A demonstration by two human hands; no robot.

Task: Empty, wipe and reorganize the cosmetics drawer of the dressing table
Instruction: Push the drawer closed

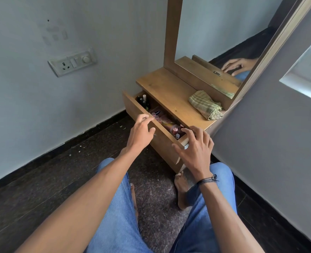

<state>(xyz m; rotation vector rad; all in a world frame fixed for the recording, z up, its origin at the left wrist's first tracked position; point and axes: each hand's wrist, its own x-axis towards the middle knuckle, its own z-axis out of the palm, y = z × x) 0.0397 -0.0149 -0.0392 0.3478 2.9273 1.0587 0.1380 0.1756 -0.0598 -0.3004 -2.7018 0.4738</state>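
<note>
Drawer (162, 141) stands part-open under the dressing table top (165, 88), full, nothing lifted out yet.

Left hand (141, 128): fingers curled at the top edge of the drawer front, thumb on the outer face. It looks like a light pinch, though the angle is poor.

Right hand (194, 148): fingers spread over the drawer's right corner, thumb against the front, fingertips above the small pink pots (174, 128). It grips nothing.

Dark bottles (143, 101) stand upright at the far left end.

Handling, my judgement: pots and bottles are light, hard and smooth — likely to tip or roll, and possibly glass. I would take each by the body, bottles low and upright, one or two at a time.

Folded cloth (205, 105) lies on the top by the mirror (224, 52) — soft, easy to bunch, ready for wiping.
</note>
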